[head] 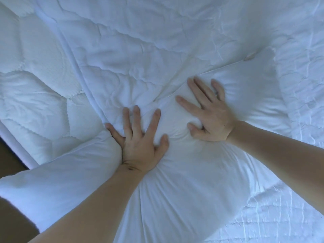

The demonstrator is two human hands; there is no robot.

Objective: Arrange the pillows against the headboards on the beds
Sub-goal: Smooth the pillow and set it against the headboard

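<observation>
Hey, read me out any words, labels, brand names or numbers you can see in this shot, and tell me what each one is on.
None: no text, label, brand or number shows anywhere.
The pillow under the left hand and right hand is plain white.
The quilt and the mattress carry only stitched patterns, no tags in view.

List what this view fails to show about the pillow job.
- Headboard: none in the head view; outside the frame.
- Pillow: its near end is cut off by the bottom edge, and part lies under both forearms.
- Palms of the left hand and right hand: pressed down, hidden by the hands themselves.
</observation>
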